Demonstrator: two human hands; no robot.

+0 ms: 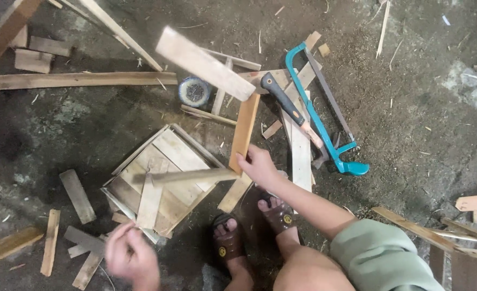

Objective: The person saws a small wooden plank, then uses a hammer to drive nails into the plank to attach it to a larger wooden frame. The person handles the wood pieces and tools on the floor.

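My right hand (258,166) reaches forward from a green sleeve and grips the lower end of an upright orange-brown wooden slat (245,126). A blurred thin stick (187,175) lies across from that hand over a square panel of nailed slats (168,156) on the ground. A pale plank (203,62) shows blurred above the slat's top end. My left hand (130,257) is low at the bottom left, blurred, fingers apart, holding nothing, near loose wood offcuts (84,245). My feet in brown sandals (228,242) are just below the panel.
A hammer with a black grip (288,103) and a teal hacksaw (327,121) lie on pale boards right of the slat. A round tin (194,90) sits behind the panel. Long planks (76,80) and scraps litter the dirty concrete floor; more boards (465,237) lie at the right.
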